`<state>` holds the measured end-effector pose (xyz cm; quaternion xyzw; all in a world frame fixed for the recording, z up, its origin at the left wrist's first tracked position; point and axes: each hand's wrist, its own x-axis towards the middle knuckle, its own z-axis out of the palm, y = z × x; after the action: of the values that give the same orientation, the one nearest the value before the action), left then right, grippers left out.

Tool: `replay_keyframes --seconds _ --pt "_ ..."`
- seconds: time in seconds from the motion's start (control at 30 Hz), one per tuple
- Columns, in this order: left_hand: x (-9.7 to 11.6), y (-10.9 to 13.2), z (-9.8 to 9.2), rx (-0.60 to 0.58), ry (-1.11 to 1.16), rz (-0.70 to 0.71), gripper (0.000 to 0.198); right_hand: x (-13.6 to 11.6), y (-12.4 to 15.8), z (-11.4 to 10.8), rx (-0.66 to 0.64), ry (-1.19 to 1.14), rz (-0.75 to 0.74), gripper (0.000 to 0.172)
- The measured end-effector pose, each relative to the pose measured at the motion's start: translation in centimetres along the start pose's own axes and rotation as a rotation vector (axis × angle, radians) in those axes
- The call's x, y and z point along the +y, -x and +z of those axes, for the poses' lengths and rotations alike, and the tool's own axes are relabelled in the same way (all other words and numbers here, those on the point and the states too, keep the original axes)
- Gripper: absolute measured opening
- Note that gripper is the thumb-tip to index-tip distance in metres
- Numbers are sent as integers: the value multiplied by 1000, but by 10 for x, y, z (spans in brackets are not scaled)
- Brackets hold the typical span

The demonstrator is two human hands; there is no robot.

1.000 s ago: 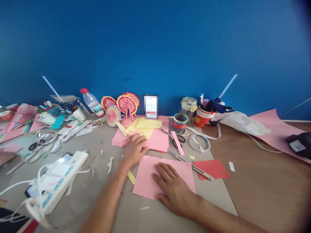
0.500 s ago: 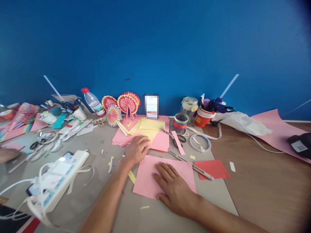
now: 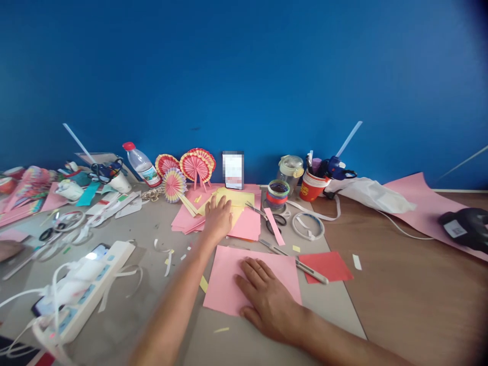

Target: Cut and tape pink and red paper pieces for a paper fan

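My right hand [image 3: 265,295] lies flat, fingers extended, on a pink paper sheet [image 3: 221,279] in front of me. Farther back, my left hand [image 3: 219,216] stretches over the yellow paper [image 3: 242,199], its fingers apart and its fingertips on or just above it. That yellow paper lies on a pile of pink paper [image 3: 249,229]. Black-handled scissors [image 3: 278,221] rest at the pile's right side, partly under a narrow pink strip [image 3: 275,227]. A slim craft knife [image 3: 312,269] touches the sheet's right side and crosses the corner of a red paper piece [image 3: 333,267].
Folded paper fans [image 3: 196,165] and a leaning phone [image 3: 233,170] stand by the blue wall. A power strip [image 3: 95,290] with white cables lies left. Tape rolls [image 3: 278,190], a red cup [image 3: 312,185] and a white ring [image 3: 308,236] stand right. Another person's hand [image 3: 9,250] shows far left.
My left hand has moved forward from the pile's near edge onto the yellow paper, its fingers reaching out. My right hand stays flat on the pink sheet. The view has shifted slightly.
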<state>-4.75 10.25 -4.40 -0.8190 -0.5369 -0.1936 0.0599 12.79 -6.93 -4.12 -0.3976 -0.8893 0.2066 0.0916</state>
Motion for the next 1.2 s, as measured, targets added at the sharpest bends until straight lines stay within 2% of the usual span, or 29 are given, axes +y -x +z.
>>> replay_keyframes --seconds 0.17,0.3,0.43,0.53,0.67,0.73,0.83,0.87,0.97,1.07,1.13,1.2 --pt "7 -7 6 -7 -20 -10 31 0 -1 -1 -6 -4 -5 59" --pt "11 -6 1 23 -40 3 19 1 -1 0 -4 -10 -4 59" --pt "12 -6 -6 91 -78 -2 19 1 -1 0 0 -6 -4 59" --pt "8 -7 -17 152 -108 -30 22 0 -1 -1 -7 -4 -3 59" --pt "-3 -6 -40 217 -139 -40 23 1 -1 1 1 -11 -11 59" --pt "-5 -4 -52 292 -138 -33 21 2 -1 3 6 -20 -10 58" --pt "5 6 -65 398 -40 -36 17 2 0 3 17 -64 -5 59" --pt "12 11 -68 398 1 -18 17 2 1 2 30 -96 -3 60" --pt "42 31 -70 349 77 105 19 4 -1 -3 103 -323 42 56" --pt "68 51 -69 296 113 195 22 12 -6 -10 297 -732 166 34" --pt "76 62 -69 298 147 216 21 21 -9 -18 454 -1008 302 28" --pt "79 71 -69 318 170 206 19 31 -12 -27 557 -1297 434 33"
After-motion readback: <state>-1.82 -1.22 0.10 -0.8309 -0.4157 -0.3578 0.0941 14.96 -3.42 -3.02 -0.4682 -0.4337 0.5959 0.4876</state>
